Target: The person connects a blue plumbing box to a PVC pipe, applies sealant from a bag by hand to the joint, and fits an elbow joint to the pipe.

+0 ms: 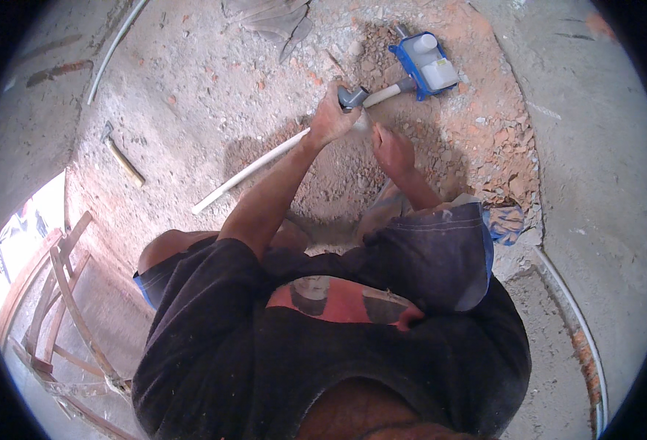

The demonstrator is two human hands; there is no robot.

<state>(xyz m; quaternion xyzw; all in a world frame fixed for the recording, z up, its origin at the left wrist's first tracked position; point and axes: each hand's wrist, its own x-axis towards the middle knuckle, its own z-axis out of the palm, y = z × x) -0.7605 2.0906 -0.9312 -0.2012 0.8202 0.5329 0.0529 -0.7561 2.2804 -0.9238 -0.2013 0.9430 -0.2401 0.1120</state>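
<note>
A grey elbow pipe fitting is in my left hand, whose fingers wrap round it. My right hand is closed just below and to the right of it, fingers pinched together. Whatever they may hold is too small to make out. A blurred whitish patch shows between the two hands. Right beside the elbow lies a short white pipe, running to a grey collar on a blue box with white parts. Under my left forearm, a long white pipe lies slanted on the rubble.
A hammer lies on the ground at left. Grey cloth lies at the far side. Broken rubble borders a concrete strip at right. A wooden frame stands at lower left. Thin pale pipes run along the edges.
</note>
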